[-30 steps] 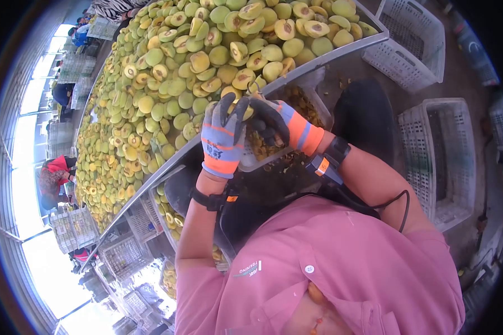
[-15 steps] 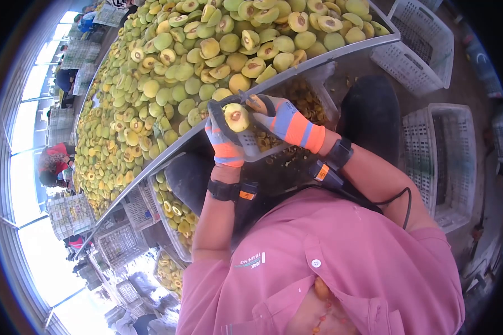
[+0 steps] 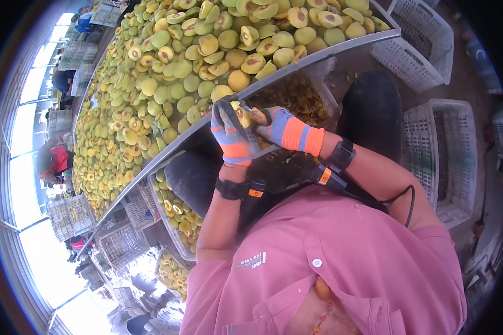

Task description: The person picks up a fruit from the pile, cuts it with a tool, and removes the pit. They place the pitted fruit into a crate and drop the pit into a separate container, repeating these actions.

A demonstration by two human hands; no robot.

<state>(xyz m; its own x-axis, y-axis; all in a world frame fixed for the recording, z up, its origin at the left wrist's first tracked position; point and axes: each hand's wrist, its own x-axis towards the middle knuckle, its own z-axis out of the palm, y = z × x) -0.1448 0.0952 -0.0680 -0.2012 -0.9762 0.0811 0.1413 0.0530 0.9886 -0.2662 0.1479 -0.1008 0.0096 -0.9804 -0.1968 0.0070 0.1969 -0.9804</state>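
Observation:
My left hand (image 3: 229,133), in a grey and orange work glove, is closed around a peach half (image 3: 242,115) whose brown centre shows. My right hand (image 3: 288,129), gloved alike, is closed on a small tool with a brownish wooden handle (image 3: 258,116). The tool's working end is against or very near the peach half; the fingers hide exactly where. Both hands are just in front of the metal rim (image 3: 318,51) of a table heaped with halved yellow-green peaches (image 3: 176,89). Below them is a plastic crate (image 3: 330,100) with brown-yellow scraps (image 3: 299,100).
Crates of peach halves (image 3: 179,215) stand by my left knee. White plastic crates (image 3: 439,162) are at the right, with another (image 3: 413,56) at the upper right. Other people (image 3: 58,159) sit along the table's far left side, near stacked crates (image 3: 70,215).
The peach half has turned from facing up toward me to a more sideways tilt. My left hand has shifted slightly right, bringing it closer to the tool in my right hand.

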